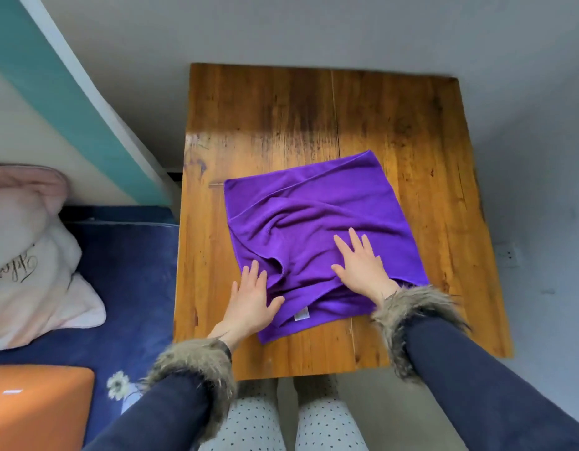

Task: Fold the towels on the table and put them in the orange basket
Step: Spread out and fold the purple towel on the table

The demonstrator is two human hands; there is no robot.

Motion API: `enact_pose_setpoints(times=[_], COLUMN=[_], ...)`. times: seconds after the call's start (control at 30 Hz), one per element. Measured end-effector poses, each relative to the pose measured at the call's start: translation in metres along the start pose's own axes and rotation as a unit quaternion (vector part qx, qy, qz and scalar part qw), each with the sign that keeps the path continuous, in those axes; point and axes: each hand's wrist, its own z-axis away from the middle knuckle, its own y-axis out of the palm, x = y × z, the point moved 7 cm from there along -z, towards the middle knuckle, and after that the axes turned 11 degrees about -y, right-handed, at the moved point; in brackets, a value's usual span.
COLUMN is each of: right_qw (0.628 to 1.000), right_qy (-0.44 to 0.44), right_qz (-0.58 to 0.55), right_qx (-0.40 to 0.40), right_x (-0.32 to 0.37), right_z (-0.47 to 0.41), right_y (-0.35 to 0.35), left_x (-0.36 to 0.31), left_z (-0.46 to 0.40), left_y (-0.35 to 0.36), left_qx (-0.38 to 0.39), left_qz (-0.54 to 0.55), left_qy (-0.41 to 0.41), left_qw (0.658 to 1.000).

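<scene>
Wooden table [411, 131] bare around rumpled purple towel [317, 203].

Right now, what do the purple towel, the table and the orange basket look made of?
Purple towel: soft knit, probably microfibre; fine ribbed weave, limp wrinkles. Table: glossy varnished wood planks; grain, dark stains and a seam show. Orange basket: smooth matte sides, perhaps fabric or plastic; unclear.
</scene>
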Motion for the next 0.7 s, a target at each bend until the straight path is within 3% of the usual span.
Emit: enact_pose_setpoints(times=[0.07,0.23,0.43,0.57,0.7], right_qw=[0.999,0.996,0.977,0.972,0.969], right_qy=[0.006,0.045,0.116,0.126,0.121], right_qz=[-0.019,-0.058,-0.134,-0.157,-0.177], right_qx=[0.033,0.052,0.119,0.123,0.124], right_x=[-0.009,-0.007,0.003,0.008,0.006], right_z=[0.003,0.018,0.045,0.066,0.07], right_y=[0.012,0.026,0.044,0.055,0.051], left_x=[0.001,-0.003,-0.031,-0.061,-0.082], left_z=[-0.002,-0.02,-0.064,-0.08,-0.077], left_y=[0.007,-0.01,-0.053,-0.063,-0.056], left_qx=[0.002,-0.008,-0.019,-0.006,0.018], left_qz=[-0.028,0.019,-0.049,-0.103,-0.086], left_qy=[0.0,0.007,0.047,0.088,0.13], left_qw=[1.0,1.0,0.998,0.991,0.988])
